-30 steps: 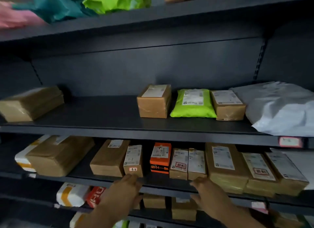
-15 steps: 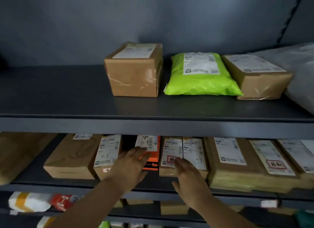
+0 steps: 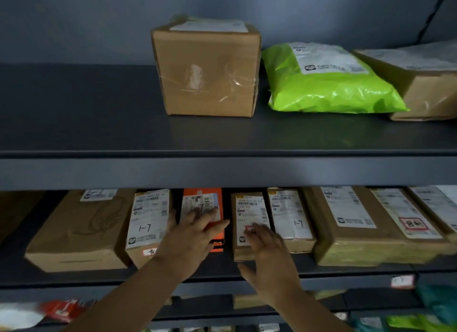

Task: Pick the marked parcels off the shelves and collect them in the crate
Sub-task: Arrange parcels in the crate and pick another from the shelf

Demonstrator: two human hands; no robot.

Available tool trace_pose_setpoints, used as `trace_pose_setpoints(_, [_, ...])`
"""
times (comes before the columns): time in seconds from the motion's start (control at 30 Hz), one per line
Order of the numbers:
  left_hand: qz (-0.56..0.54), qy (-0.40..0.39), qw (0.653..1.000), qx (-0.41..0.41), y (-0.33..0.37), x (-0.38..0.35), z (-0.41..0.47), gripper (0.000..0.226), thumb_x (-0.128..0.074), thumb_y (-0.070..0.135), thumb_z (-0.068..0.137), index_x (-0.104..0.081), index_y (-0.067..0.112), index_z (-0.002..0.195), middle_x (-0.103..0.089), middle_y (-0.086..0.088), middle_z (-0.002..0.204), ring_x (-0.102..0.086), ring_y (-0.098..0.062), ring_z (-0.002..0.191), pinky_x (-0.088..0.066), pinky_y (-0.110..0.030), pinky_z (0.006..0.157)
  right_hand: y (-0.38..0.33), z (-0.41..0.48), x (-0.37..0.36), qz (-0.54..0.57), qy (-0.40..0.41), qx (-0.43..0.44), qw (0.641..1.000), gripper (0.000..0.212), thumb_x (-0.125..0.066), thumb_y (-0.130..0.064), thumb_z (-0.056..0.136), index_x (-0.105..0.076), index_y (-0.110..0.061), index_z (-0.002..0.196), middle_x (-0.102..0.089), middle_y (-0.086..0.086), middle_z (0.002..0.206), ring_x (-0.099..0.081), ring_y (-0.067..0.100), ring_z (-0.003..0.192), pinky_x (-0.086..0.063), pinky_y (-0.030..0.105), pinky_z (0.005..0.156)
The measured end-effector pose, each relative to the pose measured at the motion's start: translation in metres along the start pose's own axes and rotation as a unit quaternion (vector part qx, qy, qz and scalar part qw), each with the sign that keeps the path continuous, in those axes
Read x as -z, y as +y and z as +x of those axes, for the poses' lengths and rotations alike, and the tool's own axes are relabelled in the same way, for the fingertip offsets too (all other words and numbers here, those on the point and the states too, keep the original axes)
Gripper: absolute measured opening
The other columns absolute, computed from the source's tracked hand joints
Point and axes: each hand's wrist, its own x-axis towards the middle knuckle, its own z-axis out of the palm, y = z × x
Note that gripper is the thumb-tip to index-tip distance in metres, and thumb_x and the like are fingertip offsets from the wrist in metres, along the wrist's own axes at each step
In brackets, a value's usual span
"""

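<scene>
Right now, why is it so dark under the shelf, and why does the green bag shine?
Head view: the upper shelf shades the row below, so those parcels look dim; the green bag and the taped box catch glare from light above; both hands look soft with blur; the bottom edge is smeared.

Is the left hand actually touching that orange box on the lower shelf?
Touching. The head view shows the left hand lying flat on the orange box, fingers spread over its white label with no gap showing.
</scene>
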Motion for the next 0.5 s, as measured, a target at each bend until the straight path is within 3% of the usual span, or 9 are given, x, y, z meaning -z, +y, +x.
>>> trace_pose_setpoints(0.13, [0.01,-0.02,1.0,-0.006,-0.012,-0.002,-0.013,0.093,-0.084,0.045,0.056,-0.04,0.034,0.136,-0.057,0.002,0.13,-0.059,-0.028,0.107,-0.046,-0.063,0.082,-0.013,-0.002,0.0,0.059,0.029,-0.004,0.998,0.065,-0.066,-0.044,0.081,-0.045,-0.023,0.139,-0.04,-0.004,0.146,-0.033,0.017,0.137,-0.023,0.03,0.115])
trace_pose_setpoints(0.17, [0.008,-0.038,0.999,-0.002,-0.012,0.0,-0.015,0.093,-0.079,0.046,0.065,-0.028,0.034,0.142,-0.05,0.003,0.138,-0.054,-0.028,0.115,-0.042,-0.064,0.089,-0.015,-0.001,-0.001,0.077,0.035,-0.016,0.996,0.067,-0.063,-0.046,0.082,-0.04,-0.024,0.141,-0.035,-0.006,0.147,-0.029,0.015,0.138,-0.022,0.028,0.116])
trace_pose_setpoints(0.23, [0.011,-0.023,1.0,-0.001,-0.013,0.0,-0.015,0.08,-0.053,0.043,0.09,0.002,0.036,0.147,-0.016,0.006,0.156,-0.028,-0.026,0.136,-0.024,-0.063,0.104,-0.021,0.0,0.003,0.107,0.046,-0.075,0.99,0.076,-0.063,-0.054,0.08,-0.032,-0.024,0.142,-0.028,-0.006,0.145,-0.026,0.014,0.134,-0.029,0.029,0.113])
trace_pose_setpoints(0.3, [0.019,-0.013,1.0,0.012,-0.015,0.002,-0.014,0.072,-0.038,0.038,0.098,0.017,0.037,0.144,0.004,0.007,0.158,-0.01,-0.024,0.142,-0.015,-0.058,0.109,-0.028,0.002,0.006,0.129,0.071,-0.134,0.98,0.088,-0.067,-0.06,0.073,-0.028,-0.02,0.141,-0.028,-0.002,0.138,-0.029,0.016,0.129,-0.035,0.03,0.109])
trace_pose_setpoints(0.4, [0.009,-0.006,1.0,0.019,-0.021,-0.001,-0.018,0.076,-0.048,0.039,0.094,0.009,0.041,0.145,-0.006,0.008,0.158,-0.017,-0.023,0.141,-0.021,-0.059,0.107,-0.036,0.006,0.004,0.147,0.078,-0.205,0.964,0.104,-0.07,-0.064,0.067,-0.018,-0.018,0.144,-0.026,0.001,0.135,-0.03,0.019,0.127,-0.037,0.032,0.105])
trace_pose_setpoints(0.5, [-0.004,-0.043,0.999,0.019,-0.03,-0.003,-0.019,0.093,-0.081,0.04,0.065,-0.028,0.039,0.141,-0.048,0.006,0.14,-0.053,-0.024,0.118,-0.045,-0.063,0.084,-0.042,0.009,-0.002,0.152,0.067,-0.242,0.956,0.112,-0.071,-0.058,0.07,-0.004,-0.015,0.148,-0.022,0.005,0.139,-0.029,0.023,0.131,-0.038,0.035,0.105])
